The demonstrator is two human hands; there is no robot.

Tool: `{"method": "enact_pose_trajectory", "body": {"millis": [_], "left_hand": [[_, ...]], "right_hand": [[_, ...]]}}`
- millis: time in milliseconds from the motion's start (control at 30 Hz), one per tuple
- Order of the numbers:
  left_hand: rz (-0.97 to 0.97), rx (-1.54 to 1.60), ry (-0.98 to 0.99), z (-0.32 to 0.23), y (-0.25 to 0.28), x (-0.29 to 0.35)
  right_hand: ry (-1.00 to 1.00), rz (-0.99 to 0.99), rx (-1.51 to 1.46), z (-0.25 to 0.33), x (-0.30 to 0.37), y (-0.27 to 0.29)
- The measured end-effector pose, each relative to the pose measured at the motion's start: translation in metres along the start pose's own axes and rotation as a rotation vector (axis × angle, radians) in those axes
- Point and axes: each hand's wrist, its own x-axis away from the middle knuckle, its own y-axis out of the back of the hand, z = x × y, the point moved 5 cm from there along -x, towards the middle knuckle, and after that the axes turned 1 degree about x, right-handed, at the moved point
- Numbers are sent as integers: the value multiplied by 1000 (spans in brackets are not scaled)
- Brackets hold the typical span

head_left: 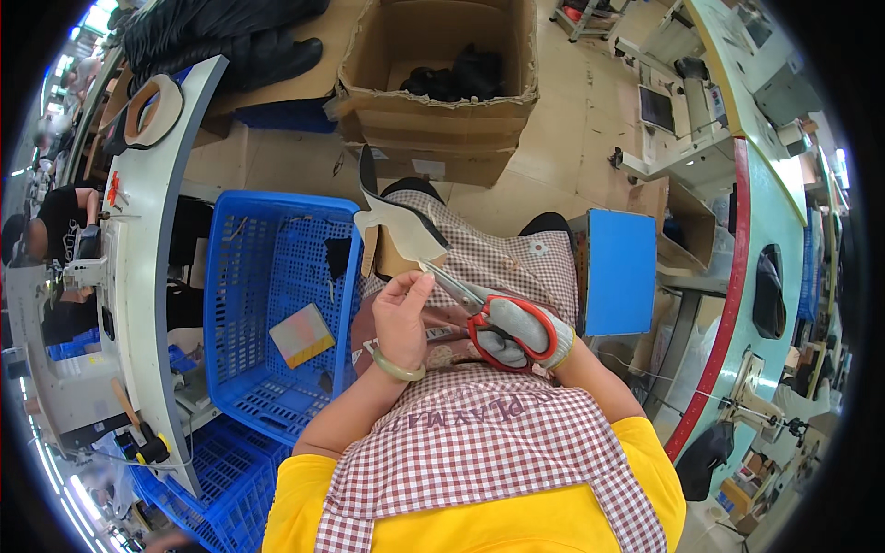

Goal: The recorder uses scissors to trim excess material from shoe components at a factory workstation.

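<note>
My left hand [403,311], bare with a pale bangle at the wrist, has thumb and forefinger pinched at the near end of a curved cream-and-black piece of material [406,230]. This piece looks like a shoe part and stands up over my lap, its tan inner side partly showing. Wearing a grey glove, my right hand [516,330] is closed round the red handles of a pair of scissors [452,288]. The blades point up and left, their tips close to my left fingertips. Whether the blades touch the material cannot be made out.
A blue plastic basket [277,410] at my left holds a small box [302,335]. Ahead stands a cardboard box [433,124] with dark items inside. A blue-topped box [619,272] is right of my knees. Worktables [147,230] with sewing machines flank me; a person [69,217] works far left.
</note>
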Motion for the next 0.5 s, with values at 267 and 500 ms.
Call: {"method": "enact_pose_trajectory", "body": {"millis": [267,500], "left_hand": [[-17,-10,38,-2,1,0],[-7,-5,22,7,13,-10]], "right_hand": [[-37,105,-57,2,-3,7],[25,47,135,18,3,-6]]}}
